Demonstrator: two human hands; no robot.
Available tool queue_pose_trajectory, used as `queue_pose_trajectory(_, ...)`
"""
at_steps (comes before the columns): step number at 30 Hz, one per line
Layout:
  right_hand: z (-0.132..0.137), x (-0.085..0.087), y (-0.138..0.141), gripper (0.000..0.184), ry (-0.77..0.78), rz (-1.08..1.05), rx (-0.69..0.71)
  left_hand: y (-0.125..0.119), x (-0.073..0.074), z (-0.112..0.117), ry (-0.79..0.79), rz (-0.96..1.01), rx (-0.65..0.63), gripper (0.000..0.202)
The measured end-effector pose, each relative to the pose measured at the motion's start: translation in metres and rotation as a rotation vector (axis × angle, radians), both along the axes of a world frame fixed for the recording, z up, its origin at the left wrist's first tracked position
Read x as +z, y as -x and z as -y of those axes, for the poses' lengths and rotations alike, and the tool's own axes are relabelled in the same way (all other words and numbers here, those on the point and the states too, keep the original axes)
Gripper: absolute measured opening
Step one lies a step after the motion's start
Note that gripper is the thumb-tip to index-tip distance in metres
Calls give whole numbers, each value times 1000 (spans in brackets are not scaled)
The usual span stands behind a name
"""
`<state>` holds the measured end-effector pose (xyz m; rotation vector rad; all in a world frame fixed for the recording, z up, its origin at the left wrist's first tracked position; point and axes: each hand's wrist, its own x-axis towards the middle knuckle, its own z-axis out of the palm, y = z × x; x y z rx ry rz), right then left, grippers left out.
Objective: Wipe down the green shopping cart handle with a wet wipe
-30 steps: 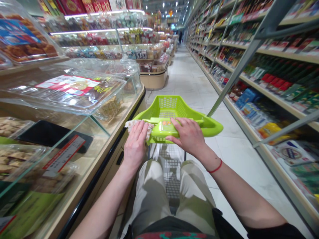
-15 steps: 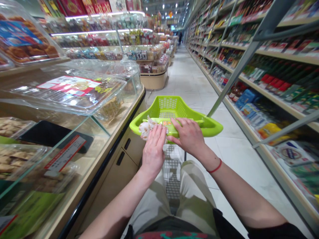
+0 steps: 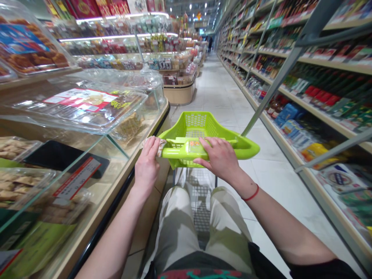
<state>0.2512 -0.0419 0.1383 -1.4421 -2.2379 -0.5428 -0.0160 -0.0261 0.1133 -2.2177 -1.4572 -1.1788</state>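
Observation:
A lime-green shopping cart [image 3: 198, 118] with a perforated basket stands right in front of me. My right hand [image 3: 221, 158] is closed over the right part of its handle [image 3: 180, 152], beside a small orange-marked panel. At the handle's left end, my left hand [image 3: 147, 164] presses a crumpled pale cloth [image 3: 162, 145] against the green plastic. Only a bit of the cloth shows past the fingers; the palm hides the rest.
Left of the cart runs a display counter with a glass edge, holding clear food boxes [image 3: 81, 101] and a black phone-like slab [image 3: 55, 157]. Tall stocked shelves [image 3: 328, 93] and a slanted grey metal frame [image 3: 271, 89] line the right. A person [image 3: 210, 44] stands far down the aisle.
My left hand has slid the cloth leftward along the handle, from near the middle to the left end. My right hand has stayed in place on the handle.

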Motion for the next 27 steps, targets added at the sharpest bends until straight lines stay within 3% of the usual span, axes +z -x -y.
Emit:
queue_pose_trajectory(5, 1, 1, 2, 79, -10, -1, -14, -31, -7, 16, -52, -9, -38, 82)
queue_pose_trajectory(11, 0, -1, 1, 79, -3, 1, -14, -76, -9, 42, -64, -92, -114, 69)
queue_pose_trajectory(15, 1, -1, 2, 78, 4, 2, -21, -79, 5, 30, 15, -126, -149, 61)
queue_pose_trajectory(22, -1, 3, 6, 77, 22, 4, -36, -77, 55, -4, 390, -198, -135, 55)
queue_pose_trajectory(24, -1, 4, 6, 76, 26, 2, -32, -77, 56, -3, 406, -211, -149, 55)
queue_pose_trajectory(27, 0, 4, 4, 77, 32, 1, -25, -78, 43, 13, 316, -216, -143, 56)
